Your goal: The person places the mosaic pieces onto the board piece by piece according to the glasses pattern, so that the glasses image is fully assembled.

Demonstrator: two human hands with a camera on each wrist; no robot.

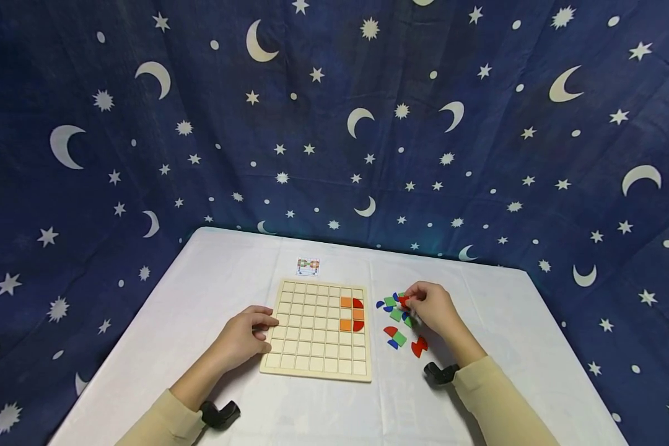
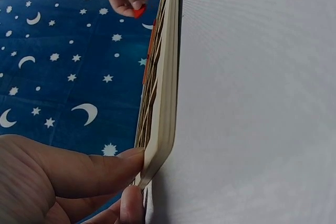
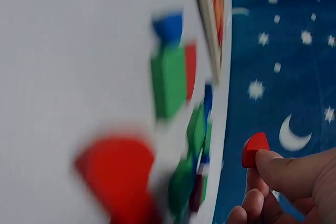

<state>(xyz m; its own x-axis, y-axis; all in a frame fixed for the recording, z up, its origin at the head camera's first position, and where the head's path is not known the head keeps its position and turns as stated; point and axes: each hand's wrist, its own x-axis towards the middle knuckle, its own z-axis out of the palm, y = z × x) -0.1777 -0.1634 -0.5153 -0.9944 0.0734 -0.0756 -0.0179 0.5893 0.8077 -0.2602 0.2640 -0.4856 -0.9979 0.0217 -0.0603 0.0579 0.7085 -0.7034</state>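
A wooden grid board (image 1: 303,341) lies flat on the white table. In its right-hand columns sit orange squares (image 1: 346,302) and red quarter-circle pieces (image 1: 358,326). My left hand (image 1: 242,337) rests against the board's left edge, thumb and fingertips spaced along it; the left wrist view shows the thumb (image 2: 94,174) at the rim. Over the loose pieces to the right, my right hand (image 1: 435,306) pinches a red quarter-circle piece (image 3: 255,148) between thumb and fingers. Under and beside that hand are green squares (image 1: 399,339), blue pieces (image 1: 393,344) and red pieces (image 1: 419,347).
A small printed card (image 1: 308,266) with a coloured pattern lies behind the board. Dark blue cloth (image 1: 334,124) with moons and stars hangs around the table. Black wrist-worn devices (image 1: 220,415) sit below both wrists.
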